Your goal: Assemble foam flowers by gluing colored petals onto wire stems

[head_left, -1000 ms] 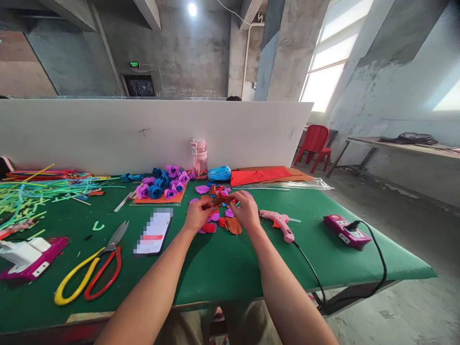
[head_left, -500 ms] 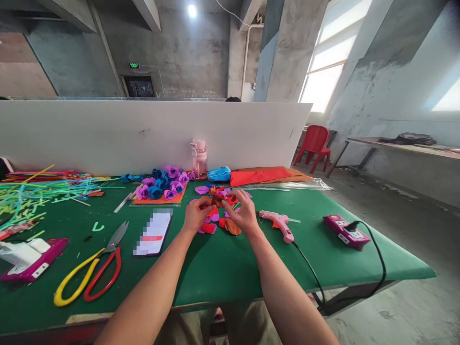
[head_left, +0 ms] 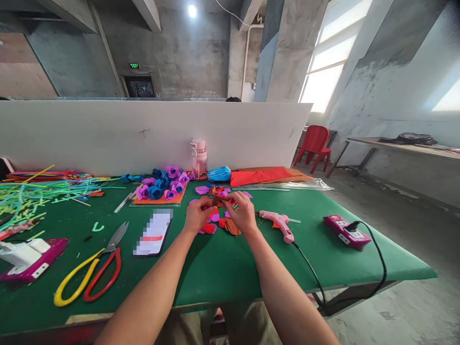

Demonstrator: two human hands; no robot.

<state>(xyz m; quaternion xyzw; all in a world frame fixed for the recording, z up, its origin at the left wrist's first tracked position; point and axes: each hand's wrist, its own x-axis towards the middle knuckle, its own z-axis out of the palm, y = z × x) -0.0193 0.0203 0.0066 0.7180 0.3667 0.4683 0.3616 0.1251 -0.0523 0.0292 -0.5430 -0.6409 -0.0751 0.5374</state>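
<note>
A brown crepe-paper petal (head_left: 217,201) is pinched between my left hand (head_left: 197,213) on one side and my right hand (head_left: 241,211) on the other, above the middle of the table. Under and around my fingers lie red, purple and brown cut petals, among them a brown petal (head_left: 232,227) and a red petal (head_left: 208,228) nearer to me. Purple petals (head_left: 202,190) lie just beyond the hands. A pink glue gun (head_left: 278,223) rests to the right of my right hand, its cord running off the front edge.
Scissors (head_left: 104,263), a phone (head_left: 154,232) and finished purple and blue paper flowers (head_left: 163,184) are on the left. Pipe cleaners (head_left: 32,196) pile up at far left. A power strip (head_left: 347,232) sits right. Behind stand a pink bottle (head_left: 199,155) and a white partition (head_left: 143,139).
Both hands stay in nearly the same place over the petals. The right fingers have shifted slightly on the brown petal; the things on the table look unmoved.
</note>
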